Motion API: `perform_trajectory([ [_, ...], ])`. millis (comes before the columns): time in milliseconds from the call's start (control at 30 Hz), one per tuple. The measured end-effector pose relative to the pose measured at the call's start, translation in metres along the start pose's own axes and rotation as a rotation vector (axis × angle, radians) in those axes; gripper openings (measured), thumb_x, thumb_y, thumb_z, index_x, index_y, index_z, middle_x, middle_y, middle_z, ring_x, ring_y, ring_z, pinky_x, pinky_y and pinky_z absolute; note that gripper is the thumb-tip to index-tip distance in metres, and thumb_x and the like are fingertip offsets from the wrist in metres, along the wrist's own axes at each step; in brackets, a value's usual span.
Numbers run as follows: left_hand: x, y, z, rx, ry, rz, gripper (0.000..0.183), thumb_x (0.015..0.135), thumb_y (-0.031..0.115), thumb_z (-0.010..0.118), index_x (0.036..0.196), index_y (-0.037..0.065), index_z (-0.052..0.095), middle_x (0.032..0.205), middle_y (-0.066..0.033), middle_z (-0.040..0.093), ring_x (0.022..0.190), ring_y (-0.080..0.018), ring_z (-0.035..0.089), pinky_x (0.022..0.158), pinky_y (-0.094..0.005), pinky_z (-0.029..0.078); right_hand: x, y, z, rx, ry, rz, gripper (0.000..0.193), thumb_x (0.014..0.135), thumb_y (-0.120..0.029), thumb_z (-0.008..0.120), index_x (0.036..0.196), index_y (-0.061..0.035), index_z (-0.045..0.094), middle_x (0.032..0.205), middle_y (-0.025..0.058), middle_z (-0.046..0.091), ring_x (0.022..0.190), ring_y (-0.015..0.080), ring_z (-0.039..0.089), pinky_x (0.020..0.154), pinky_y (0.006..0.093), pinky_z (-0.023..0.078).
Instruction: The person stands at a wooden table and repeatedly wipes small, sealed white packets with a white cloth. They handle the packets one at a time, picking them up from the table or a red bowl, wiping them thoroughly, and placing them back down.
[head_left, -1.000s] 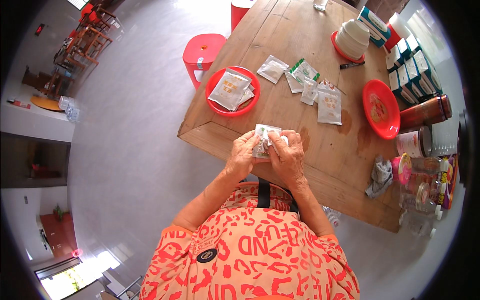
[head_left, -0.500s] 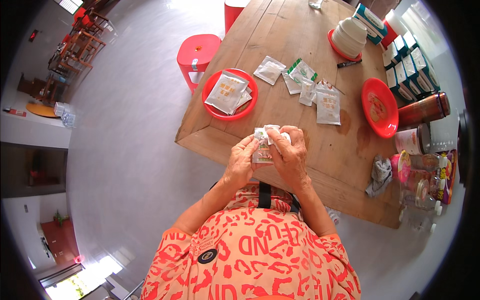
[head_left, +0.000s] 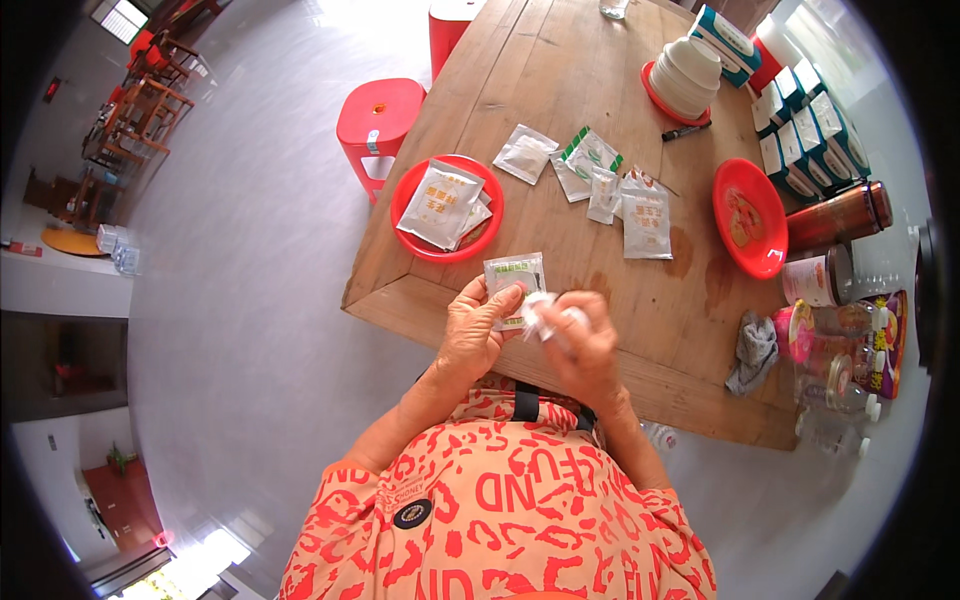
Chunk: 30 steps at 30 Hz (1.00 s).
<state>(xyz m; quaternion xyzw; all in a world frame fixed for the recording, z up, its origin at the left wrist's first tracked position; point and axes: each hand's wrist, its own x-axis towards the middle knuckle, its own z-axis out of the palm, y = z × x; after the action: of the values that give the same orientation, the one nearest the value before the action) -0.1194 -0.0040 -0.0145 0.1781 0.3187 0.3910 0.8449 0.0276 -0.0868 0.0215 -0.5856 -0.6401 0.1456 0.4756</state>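
Note:
Pinched between the thumb and fingers of my left hand (head_left: 478, 325) is a flat silvery sachet (head_left: 515, 268) with green and dark print, held above the table's near edge. My right hand (head_left: 582, 345), smeared by motion, grips a crumpled white tissue (head_left: 540, 315) at the sachet's right side. Beyond my left hand stands a red plastic bowl (head_left: 447, 257) with several silver sachets (head_left: 440, 205) in it. Farther off, more packets lie flat on the wood: a small white sachet (head_left: 525, 155), a green-edged one (head_left: 592, 155) and a silver one with orange print (head_left: 647, 225).
The wooden table (head_left: 450, 290) carries an oval red dish (head_left: 750, 218), stacked white bowls (head_left: 685, 78), tissue packs (head_left: 815, 145), a copper-coloured flask (head_left: 840, 210), clear bottles (head_left: 835, 390) and a grey cloth (head_left: 753, 352) on its right side. Red stools (head_left: 378, 115) stand at its left.
My right hand has pulled back to the right with the tissue, so more of the sachet shows. The sachet has turned and sits slightly higher in my left hand. The view has shifted slightly.

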Motion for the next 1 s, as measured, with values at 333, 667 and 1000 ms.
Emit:
perform_trajectory([
  [333, 0.002, 0.002, 0.022, 0.028, -0.023, -0.045, 0.021, 0.092, 0.006, 0.066, 0.111, 0.006, 0.060, 0.101, -0.0066, 0.069, 0.085, -0.0174, 0.070, 0.068, -0.0363, 0.063, 0.028, 0.010, 0.003, 0.082, 0.137, 0.412, 0.025, 0.086, -0.013, 0.073, 0.108, -0.0018, 0.069, 0.092, 0.0104, 0.060, 0.075, 0.0199, 0.062, 0.064, 0.0317, 0.050],
  [667, 0.006, 0.011, 0.017, 0.104, -0.019, -0.021, 0.016, 0.093, 0.011, 0.065, 0.109, 0.007, 0.062, 0.098, -0.0049, 0.069, 0.086, -0.0167, 0.070, 0.071, -0.0356, 0.062, 0.008, 0.005, -0.015, 0.164, -0.095, 0.444, 0.022, 0.083, -0.016, 0.074, 0.100, -0.0021, 0.070, 0.084, 0.0101, 0.061, 0.073, 0.0200, 0.062, 0.064, 0.0323, 0.048],
  [1000, 0.005, 0.001, 0.030, 0.060, -0.066, 0.010, 0.018, 0.095, 0.010, 0.062, 0.113, 0.003, 0.061, 0.104, -0.0080, 0.069, 0.086, -0.0179, 0.071, 0.070, -0.0353, 0.063, 0.035, 0.023, -0.008, 0.193, 0.105, 0.416, 0.029, 0.081, -0.011, 0.077, 0.107, -0.0009, 0.068, 0.094, 0.0089, 0.062, 0.080, 0.0181, 0.063, 0.070, 0.0305, 0.050],
])
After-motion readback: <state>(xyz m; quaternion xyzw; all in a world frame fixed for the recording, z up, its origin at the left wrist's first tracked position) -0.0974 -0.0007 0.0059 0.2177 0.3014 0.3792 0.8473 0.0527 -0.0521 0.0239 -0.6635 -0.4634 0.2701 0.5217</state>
